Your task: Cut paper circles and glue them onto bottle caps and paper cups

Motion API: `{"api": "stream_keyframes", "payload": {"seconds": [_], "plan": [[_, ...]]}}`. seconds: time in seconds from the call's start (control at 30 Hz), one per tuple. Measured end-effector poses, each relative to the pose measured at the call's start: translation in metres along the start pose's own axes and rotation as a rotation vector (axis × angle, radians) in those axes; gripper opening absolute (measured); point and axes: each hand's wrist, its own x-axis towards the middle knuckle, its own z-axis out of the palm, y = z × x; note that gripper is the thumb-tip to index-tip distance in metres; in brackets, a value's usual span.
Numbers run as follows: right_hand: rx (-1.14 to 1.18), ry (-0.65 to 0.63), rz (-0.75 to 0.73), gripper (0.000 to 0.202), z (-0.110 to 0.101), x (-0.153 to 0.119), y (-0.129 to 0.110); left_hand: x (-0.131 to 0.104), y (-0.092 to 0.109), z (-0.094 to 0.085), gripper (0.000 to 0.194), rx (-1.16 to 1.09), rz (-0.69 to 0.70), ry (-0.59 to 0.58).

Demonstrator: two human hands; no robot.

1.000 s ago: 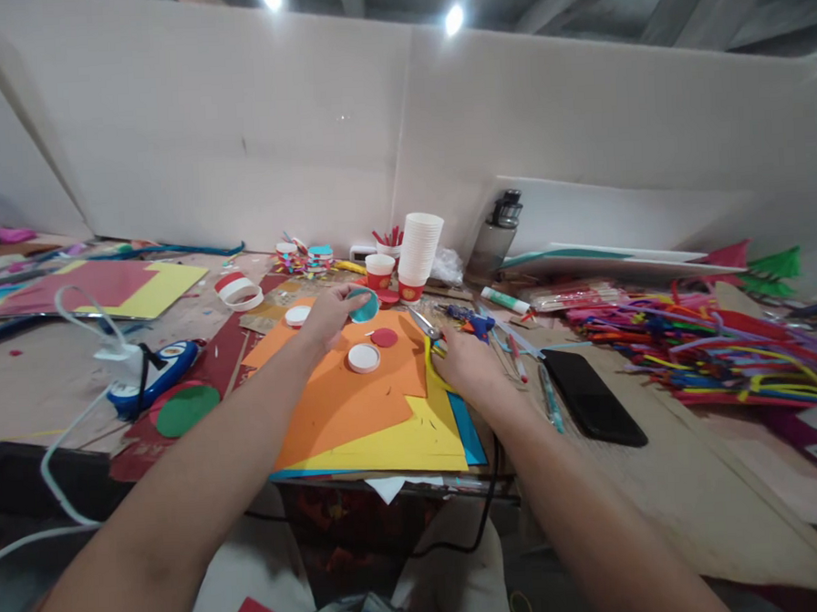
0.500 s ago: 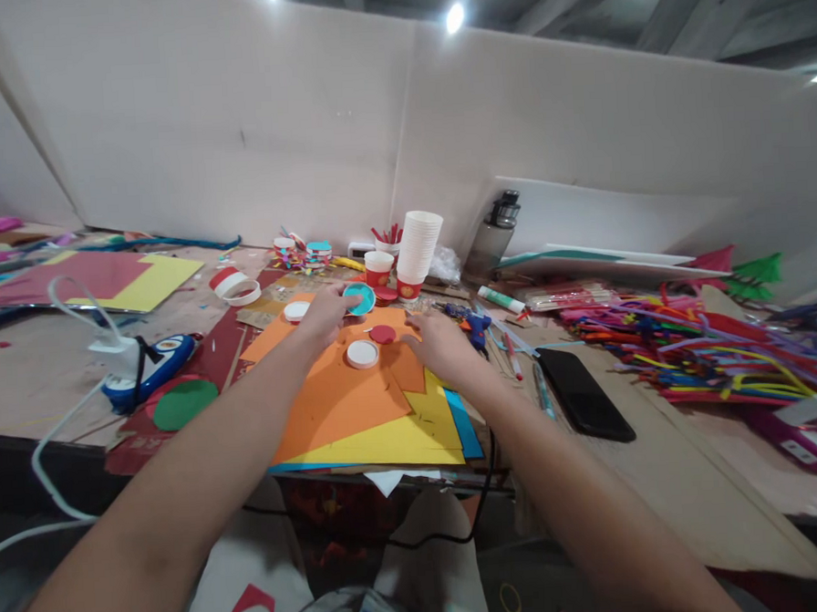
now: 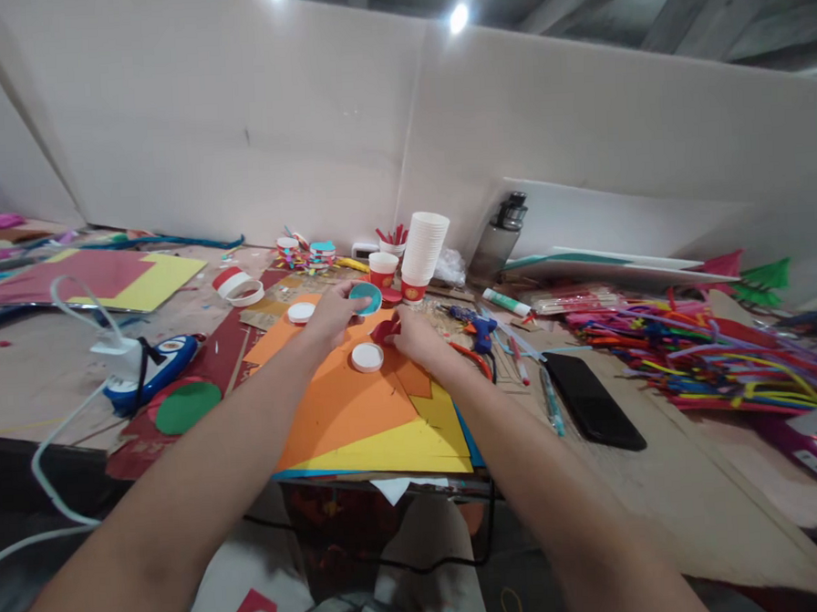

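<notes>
My left hand point(image 3: 340, 311) grips a white-rimmed round piece with a blue face point(image 3: 365, 297), tilted up above the orange paper point(image 3: 338, 410). Close by on the right, my right hand point(image 3: 410, 331) has its fingers closed on a red paper disc point(image 3: 385, 330), whose edge is raised. Just below the two hands lies a white round cup base point(image 3: 367, 357). A second white round piece point(image 3: 301, 312) rests left of my left hand. Beneath the orange sheets are yellow paper point(image 3: 389, 453) and blue paper.
Behind the hands stand a stack of white paper cups point(image 3: 425, 243) and a red cup point(image 3: 382, 271). To the right are a blue glue gun point(image 3: 481, 331), a black phone point(image 3: 592, 401) and many pipe cleaners point(image 3: 691, 346). A blue device point(image 3: 152, 372) with a white cable sits left.
My right hand has moved left and taken hold of the red disc, which lay flat on the orange paper before. My left hand still holds the blue-faced piece.
</notes>
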Motion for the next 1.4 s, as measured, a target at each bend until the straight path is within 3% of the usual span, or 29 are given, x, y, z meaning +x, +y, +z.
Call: {"api": "stream_keyframes", "payload": {"seconds": [0.13, 0.23, 0.4, 0.53, 0.73, 0.93, 1.4], "plan": [[0.166, 0.098, -0.007, 0.028, 0.001, 0.002, 0.012, 0.001, -0.001, 0.001, 0.037, 0.039, 0.0, -0.021], [0.269, 0.173, -0.006, 0.027, -0.001, 0.007, 0.021, 0.003, -0.001, 0.0, 0.043, 0.058, -0.01, 0.032], [0.724, 0.322, -0.098, 0.027, -0.006, 0.012, 0.028, 0.005, -0.002, -0.003, 0.022, 0.114, 0.03, 0.066], [0.876, 0.347, -0.166, 0.028, -0.009, 0.007, 0.02, 0.002, -0.002, -0.002, 0.017, 0.141, 0.038, 0.028], [0.904, 0.325, -0.207, 0.021, -0.008, 0.002, 0.012, -0.005, -0.001, 0.009, 0.026, 0.128, 0.002, -0.208], [0.888, 0.402, -0.151, 0.021, -0.003, 0.004, 0.016, -0.007, 0.001, 0.012, 0.032, -0.006, -0.046, -0.347], [0.755, 0.489, -0.135, 0.019, -0.013, -0.007, 0.005, -0.01, -0.003, 0.014, 0.025, -0.118, -0.023, -0.391]]}}
